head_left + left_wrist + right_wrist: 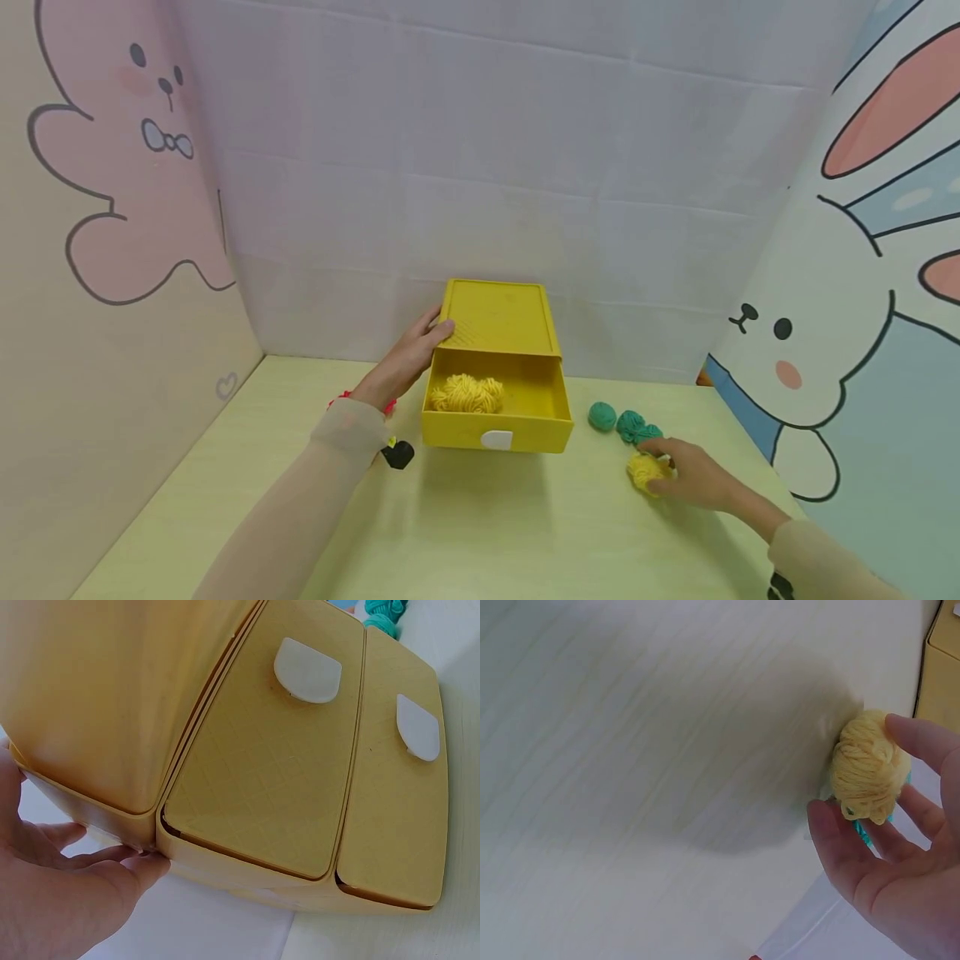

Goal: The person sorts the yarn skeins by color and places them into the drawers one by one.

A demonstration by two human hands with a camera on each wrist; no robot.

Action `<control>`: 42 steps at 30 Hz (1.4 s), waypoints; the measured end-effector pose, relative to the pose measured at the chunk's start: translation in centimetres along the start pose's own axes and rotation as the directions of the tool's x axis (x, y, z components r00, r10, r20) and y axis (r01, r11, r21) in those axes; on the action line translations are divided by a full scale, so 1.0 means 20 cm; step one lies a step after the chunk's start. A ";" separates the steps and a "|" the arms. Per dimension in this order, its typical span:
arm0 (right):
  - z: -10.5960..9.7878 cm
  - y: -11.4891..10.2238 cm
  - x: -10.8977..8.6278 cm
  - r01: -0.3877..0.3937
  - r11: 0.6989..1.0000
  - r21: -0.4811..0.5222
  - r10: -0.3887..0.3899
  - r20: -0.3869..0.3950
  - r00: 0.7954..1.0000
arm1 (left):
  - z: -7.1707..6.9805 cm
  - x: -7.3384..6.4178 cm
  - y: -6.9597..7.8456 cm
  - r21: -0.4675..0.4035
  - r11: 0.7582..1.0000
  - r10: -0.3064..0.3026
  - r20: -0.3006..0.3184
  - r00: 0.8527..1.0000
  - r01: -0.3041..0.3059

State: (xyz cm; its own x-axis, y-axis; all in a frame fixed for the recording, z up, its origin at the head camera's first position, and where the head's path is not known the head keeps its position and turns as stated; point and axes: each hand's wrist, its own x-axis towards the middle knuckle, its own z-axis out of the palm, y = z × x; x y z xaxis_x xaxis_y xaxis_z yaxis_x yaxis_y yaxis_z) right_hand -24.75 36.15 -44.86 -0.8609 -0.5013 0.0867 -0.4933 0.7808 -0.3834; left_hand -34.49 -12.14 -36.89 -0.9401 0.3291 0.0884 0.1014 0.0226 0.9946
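Observation:
A yellow drawer cabinet point(498, 312) stands against the back wall with its top drawer point(457, 431) pulled out. Inside that drawer, at its left, lies a yellow yarn skein point(468, 394). My left hand point(405, 358) grips the cabinet's left side, its thumb over the top edge. In the left wrist view, two lower drawers point(262, 750) with white tabs are closed, and fingers point(150, 870) touch the side wall. To the right, my right hand point(693, 477) holds a yellow yarn ball point(868, 766) between thumb and fingers. Whether the ball touches the table cannot be told.
A green yarn ball point(602, 416) and a green yarn bundle point(632, 426) lie on the pale table point(480, 533), between the cabinet and my right hand. A white sheet wall point(480, 167) rises behind. Printed panels stand at left and right, including a rabbit panel point(840, 350).

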 end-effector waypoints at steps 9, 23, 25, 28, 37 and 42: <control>0.02 -0.01 -0.01 -0.011 1.000 -0.004 0.011 -0.017 1.000 | 0.00 0.00 0.01 0.005 1.000 -0.008 -0.002 1.000 0.008; -0.08 -0.10 0.03 0.061 0.998 0.012 -0.061 -0.021 0.998 | 0.01 0.00 0.00 0.009 1.000 -0.015 -0.007 1.000 0.015; -0.10 -0.12 0.04 0.078 0.996 0.033 -0.077 -0.027 0.997 | 0.00 0.00 0.00 0.007 1.000 -0.014 -0.008 1.000 0.014; -0.15 -0.16 0.06 0.093 0.993 0.076 -0.091 -0.029 0.995 | 0.00 0.00 0.00 0.002 1.000 -0.010 -0.009 1.000 0.010; -0.28 -0.30 0.12 0.117 0.990 0.083 -0.115 -0.034 0.993 | 0.00 0.00 0.00 0.007 1.000 -0.007 -0.003 1.000 0.007; -0.32 -0.37 0.15 0.125 0.987 0.096 -0.123 -0.032 0.992 | 0.00 0.00 -0.01 0.016 1.000 -0.015 -0.009 1.000 0.015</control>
State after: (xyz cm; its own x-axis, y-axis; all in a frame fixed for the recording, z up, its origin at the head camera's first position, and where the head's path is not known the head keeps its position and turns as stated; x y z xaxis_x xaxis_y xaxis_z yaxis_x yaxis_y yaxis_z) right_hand -24.42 31.23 -35.83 -0.7975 -0.5809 0.1627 -0.5829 0.6724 -0.4562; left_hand -34.57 -12.21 -37.03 -0.9443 0.3205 0.0744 0.0929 0.0430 0.9947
